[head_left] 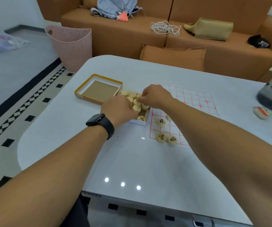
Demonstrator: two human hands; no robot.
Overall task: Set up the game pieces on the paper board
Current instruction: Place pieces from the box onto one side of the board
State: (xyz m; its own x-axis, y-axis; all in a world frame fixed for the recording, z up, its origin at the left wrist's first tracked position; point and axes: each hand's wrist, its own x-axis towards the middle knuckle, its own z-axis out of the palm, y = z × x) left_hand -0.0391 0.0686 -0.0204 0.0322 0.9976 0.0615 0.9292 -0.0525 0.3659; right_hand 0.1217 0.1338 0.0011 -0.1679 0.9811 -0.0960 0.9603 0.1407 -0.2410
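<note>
Digging into the box (144, 123) at the board's (195, 97) nine o'clock, left hand (120, 110) and right hand (156, 95) curl over loose pieces (136, 102), grip unclear; placed pieces (162, 137) few, most remaining.

Pretty lived-in room: a big orange-brown sofa (148, 30) along the back with a matching cushion (173, 54) leaning at its base, a pink perforated basket (70, 46) on the grey floor (17, 66), checkered tile border (25, 107), glossy white bench (132, 161) reflecting ceiling lights.
</note>
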